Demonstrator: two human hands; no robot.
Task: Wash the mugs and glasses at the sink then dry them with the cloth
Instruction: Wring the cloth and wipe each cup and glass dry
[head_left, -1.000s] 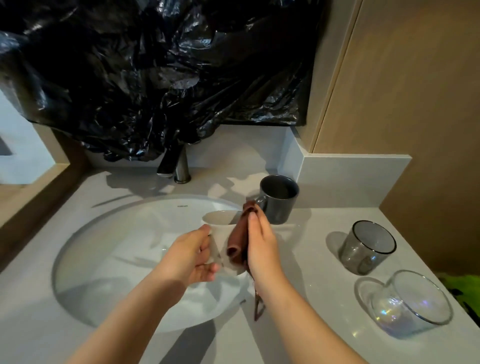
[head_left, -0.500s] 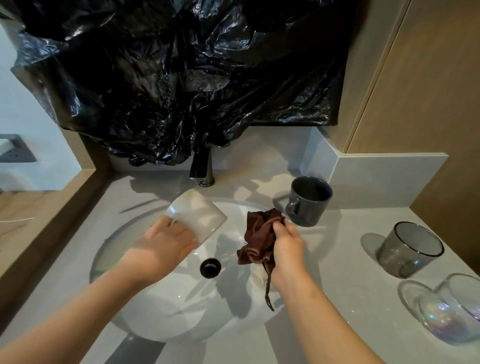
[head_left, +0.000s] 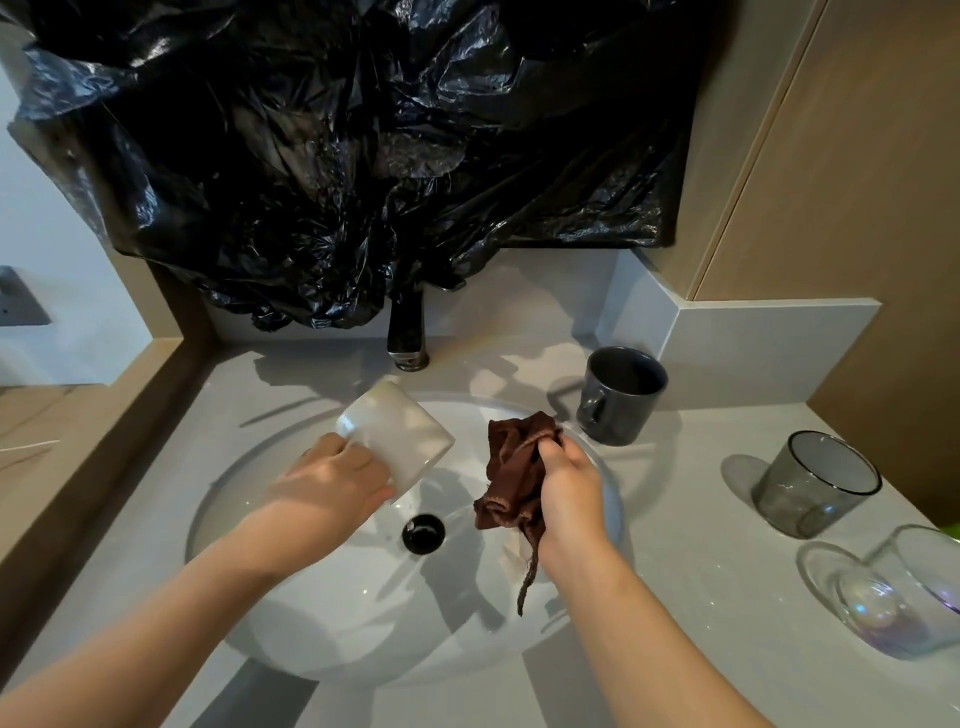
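My left hand (head_left: 337, 480) grips a white mug (head_left: 397, 434), held tilted on its side over the left part of the white sink basin (head_left: 322, 623), just below the faucet (head_left: 408, 332). My right hand (head_left: 569, 486) holds a bunched brown cloth (head_left: 511, 467) over the basin's right side, apart from the mug. A dark grey mug (head_left: 621, 395) stands upright on the counter behind the cloth. Further right are a smoky grey glass (head_left: 815, 483) and a clear iridescent glass cup (head_left: 904, 597).
The grey counter (head_left: 691, 571) runs around the basin, whose black drain (head_left: 423, 532) lies between my hands. Crumpled black plastic sheeting (head_left: 363, 156) hangs over the wall above the faucet. A wooden panel (head_left: 857, 208) rises at the right.
The mug and the cloth have come apart: my left hand moved the white mug left toward the faucet and tipped it, while my right hand drew the cloth off to the right.
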